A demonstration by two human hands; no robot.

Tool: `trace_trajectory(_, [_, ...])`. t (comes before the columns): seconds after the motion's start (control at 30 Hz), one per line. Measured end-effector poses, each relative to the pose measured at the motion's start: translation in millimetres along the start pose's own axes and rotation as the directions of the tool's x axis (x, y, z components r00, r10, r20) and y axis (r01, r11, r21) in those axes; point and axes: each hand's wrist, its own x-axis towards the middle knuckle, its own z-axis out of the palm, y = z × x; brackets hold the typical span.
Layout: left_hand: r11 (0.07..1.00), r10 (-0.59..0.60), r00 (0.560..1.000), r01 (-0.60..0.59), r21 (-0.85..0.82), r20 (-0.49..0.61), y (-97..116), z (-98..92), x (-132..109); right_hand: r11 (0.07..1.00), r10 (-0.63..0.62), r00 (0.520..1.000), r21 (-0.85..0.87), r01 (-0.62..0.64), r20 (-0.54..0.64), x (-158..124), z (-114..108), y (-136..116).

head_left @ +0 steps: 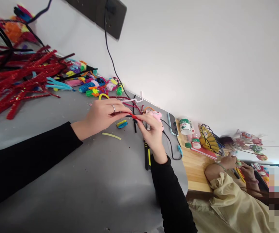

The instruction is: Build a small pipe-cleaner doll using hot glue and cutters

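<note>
Between my two hands is a short red pipe cleaner (pixel 134 116), pinched at the fingertips and partly hidden by them. My left hand (pixel 105 113), with a ring on one finger, grips it from the left. From the other side, the thumb and fingers of my right hand (pixel 152 129) close on it. Just under the fingertips lies a small yellow-and-blue fuzzy piece (pixel 122 124), beside a pale yellow pipe cleaner strip (pixel 111 136). Partly behind my right hand is a pink glue gun (pixel 154 114). Black-and-yellow handled pliers (pixel 147 157) rest near my right wrist.
Red tinsel pipe cleaners (pixel 20 77) heap at the left, with colourful bundles (pixel 93 85) along the wall. A cable runs from the power strip (pixel 110 17). A phone (pixel 172 123), bottles (pixel 186 127) and a wire basket (pixel 208 139) stand rightward. Another person (pixel 236 197) works there.
</note>
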Motion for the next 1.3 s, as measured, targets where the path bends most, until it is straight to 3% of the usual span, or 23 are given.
trace_trajectory(0.2, [1.0,0.024,0.999,-0.024,-0.002,-0.021,-1.0,1.9,-1.0,1.0,-0.002,1.0,-0.029,0.002,-0.006,0.2,0.3,0.0])
trace_trajectory(0.9, [0.996,-0.089,0.995,0.09,-0.02,0.046,-0.1,-0.4,-1.3,1.0,-0.022,0.999,-0.019,0.022,-0.04,0.3,1.1,-1.0])
trace_trajectory(1.1, [0.999,-0.033,0.999,0.033,-0.023,0.023,-1.2,1.4,-1.9,0.997,0.029,0.999,-0.067,-0.031,-0.032,-0.6,0.5,0.1])
trace_trajectory(1.3, [1.0,-0.015,0.999,0.016,-0.017,0.034,-1.7,2.0,-2.4,0.999,0.001,0.999,-0.049,-0.003,-0.046,-0.3,1.4,1.5])
